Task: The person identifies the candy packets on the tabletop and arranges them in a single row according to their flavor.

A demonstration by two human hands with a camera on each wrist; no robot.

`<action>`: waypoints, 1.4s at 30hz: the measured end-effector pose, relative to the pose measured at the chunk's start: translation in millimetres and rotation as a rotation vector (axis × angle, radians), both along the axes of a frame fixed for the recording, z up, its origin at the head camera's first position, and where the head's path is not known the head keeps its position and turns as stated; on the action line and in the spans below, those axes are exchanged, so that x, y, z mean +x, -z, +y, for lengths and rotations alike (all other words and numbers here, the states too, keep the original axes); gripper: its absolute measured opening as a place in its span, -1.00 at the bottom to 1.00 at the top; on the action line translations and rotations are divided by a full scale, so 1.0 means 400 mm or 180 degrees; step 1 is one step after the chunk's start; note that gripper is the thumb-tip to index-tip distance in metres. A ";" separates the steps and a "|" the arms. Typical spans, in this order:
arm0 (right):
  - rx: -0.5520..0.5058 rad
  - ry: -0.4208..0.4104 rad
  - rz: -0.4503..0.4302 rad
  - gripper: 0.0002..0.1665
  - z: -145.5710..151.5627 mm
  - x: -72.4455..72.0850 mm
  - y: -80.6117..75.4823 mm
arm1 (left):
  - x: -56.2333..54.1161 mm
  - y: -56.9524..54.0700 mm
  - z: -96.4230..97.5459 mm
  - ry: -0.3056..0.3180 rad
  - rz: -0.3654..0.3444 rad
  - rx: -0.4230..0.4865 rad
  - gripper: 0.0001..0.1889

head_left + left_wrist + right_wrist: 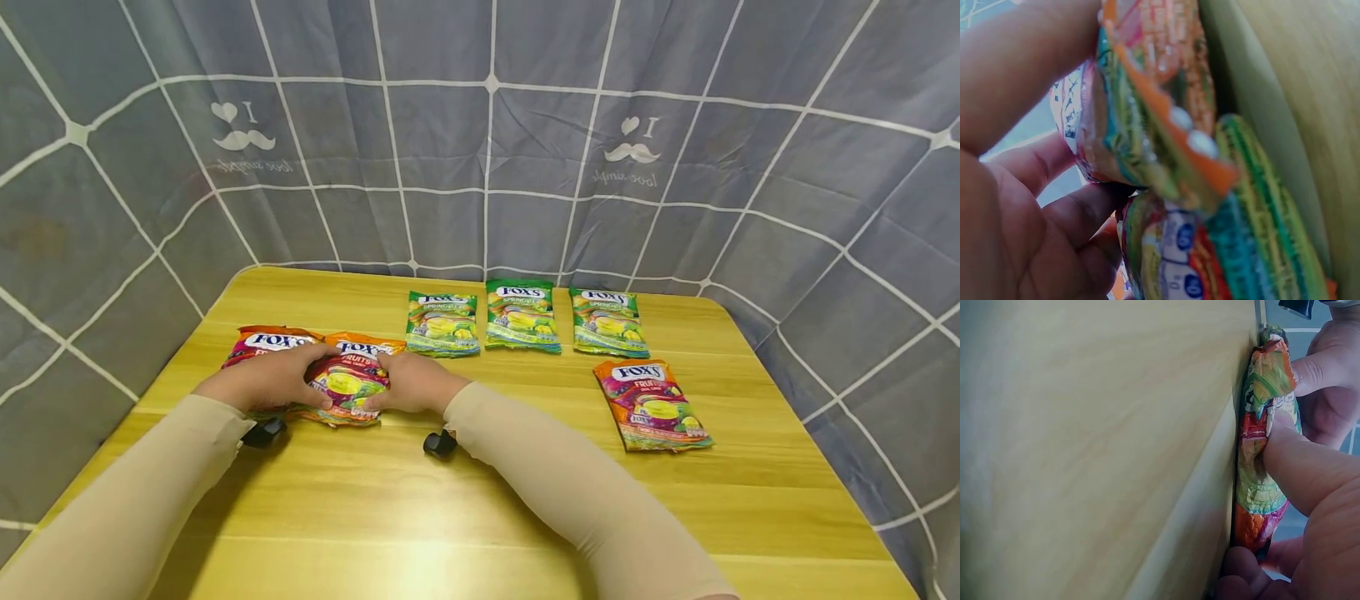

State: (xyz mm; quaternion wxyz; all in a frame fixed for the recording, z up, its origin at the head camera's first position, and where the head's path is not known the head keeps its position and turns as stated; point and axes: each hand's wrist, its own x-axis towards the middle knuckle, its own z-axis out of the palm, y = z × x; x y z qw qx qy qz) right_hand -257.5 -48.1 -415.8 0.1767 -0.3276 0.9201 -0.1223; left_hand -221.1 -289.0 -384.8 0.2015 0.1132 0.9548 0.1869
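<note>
At the left of the table, in the head view, an orange-and-purple Fox's Fruits candy bag (348, 385) lies between both hands. My left hand (276, 375) grips its left side, and my right hand (416, 385) grips the right side. Partly hidden under the left hand is a second Fruits candy bag (273, 337), which the held bag overlaps. The left wrist view has the thumb (1022, 69) and curled fingers about the crinkled bags. In the right wrist view, the right thumb (1294, 462) presses the edge of the bag (1260, 475), with fingers at its far end.
Three green Fox's Spring candy bags (522, 317) lie in a row near the back edge of the wooden table (420, 508). Another Fruits candy bag (652, 406) is at the right. A grey checked curtain (450, 142) surrounds the table's back and sides.
</note>
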 end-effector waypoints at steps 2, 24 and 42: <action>-0.0002 0.0004 -0.0034 0.12 -0.002 0.001 0.003 | 0.002 0.000 0.002 -0.0013 -0.0022 0.0038 0.03; 0.0127 -0.0003 0.0023 0.09 -0.013 0.001 -0.004 | -0.012 -0.003 0.007 0.0022 -0.0053 0.0100 0.01; 0.0138 0.0012 -0.0007 0.08 -0.011 0.007 -0.012 | -0.011 -0.010 0.016 -0.0012 -0.0103 0.0097 0.01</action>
